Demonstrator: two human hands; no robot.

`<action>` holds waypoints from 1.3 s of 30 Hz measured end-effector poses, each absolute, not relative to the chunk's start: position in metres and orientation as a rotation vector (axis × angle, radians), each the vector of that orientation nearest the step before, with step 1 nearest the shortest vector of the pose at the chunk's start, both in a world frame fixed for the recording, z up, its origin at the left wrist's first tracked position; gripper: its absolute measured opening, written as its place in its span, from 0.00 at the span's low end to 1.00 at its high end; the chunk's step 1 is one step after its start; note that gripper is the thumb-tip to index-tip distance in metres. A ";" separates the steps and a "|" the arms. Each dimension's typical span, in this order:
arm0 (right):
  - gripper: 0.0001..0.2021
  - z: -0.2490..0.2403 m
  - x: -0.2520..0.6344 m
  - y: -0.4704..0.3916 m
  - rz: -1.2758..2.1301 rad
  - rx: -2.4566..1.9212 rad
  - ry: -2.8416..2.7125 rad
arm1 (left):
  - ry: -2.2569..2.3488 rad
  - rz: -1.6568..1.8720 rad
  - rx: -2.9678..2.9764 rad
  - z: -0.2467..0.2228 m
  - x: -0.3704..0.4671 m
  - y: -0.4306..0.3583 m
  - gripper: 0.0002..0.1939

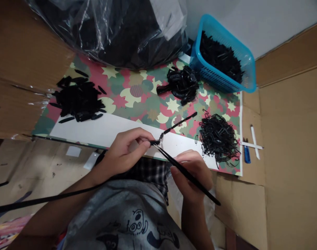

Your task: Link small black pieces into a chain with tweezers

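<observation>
I am pinching the black piece (pixel 155 142) with the left hand (pixel 129 147), its grip closing on it over the tabletop (pixel 116 125); a segmented strand (pixel 183 121) is running from it, away and rightward. With the right hand (pixel 193 173) I am gripping tweezers (pixel 184 172), tips standing at the piece.

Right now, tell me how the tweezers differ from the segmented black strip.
The tweezers are long and smooth; the strip is a thin chain of short segments. The tweezers sit in the right hand; the strip leads away from the small piece pinched in the left hand. Both are black.
</observation>
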State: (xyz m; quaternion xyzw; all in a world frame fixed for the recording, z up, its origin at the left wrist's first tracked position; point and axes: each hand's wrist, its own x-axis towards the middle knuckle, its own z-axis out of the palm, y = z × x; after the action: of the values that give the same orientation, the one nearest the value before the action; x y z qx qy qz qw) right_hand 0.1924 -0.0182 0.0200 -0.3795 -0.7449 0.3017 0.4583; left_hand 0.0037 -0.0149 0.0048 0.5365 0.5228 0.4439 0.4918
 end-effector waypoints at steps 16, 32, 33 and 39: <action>0.07 0.007 0.192 -0.011 1.015 -1.027 -1.535 | 1.290 1.063 1.352 0.005 0.004 -0.012 0.06; 0.06 0.000 0.187 0.001 1.660 -0.901 -0.979 | 1.252 1.037 1.332 0.006 0.001 -0.013 0.06; 0.06 0.001 0.190 0.001 1.619 -0.904 -1.015 | 1.261 1.033 1.325 0.006 0.001 -0.013 0.06; 0.06 0.014 0.204 -0.017 1.136 -0.991 -1.342 | 1.298 1.041 1.338 0.007 0.003 -0.015 0.06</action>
State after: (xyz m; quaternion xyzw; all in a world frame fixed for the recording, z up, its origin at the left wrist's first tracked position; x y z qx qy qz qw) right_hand 0.2043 -0.0169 0.0143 -0.4155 -0.5627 0.4765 0.5326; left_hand 0.0029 -0.0145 0.0069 0.5491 0.5324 0.4271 0.4822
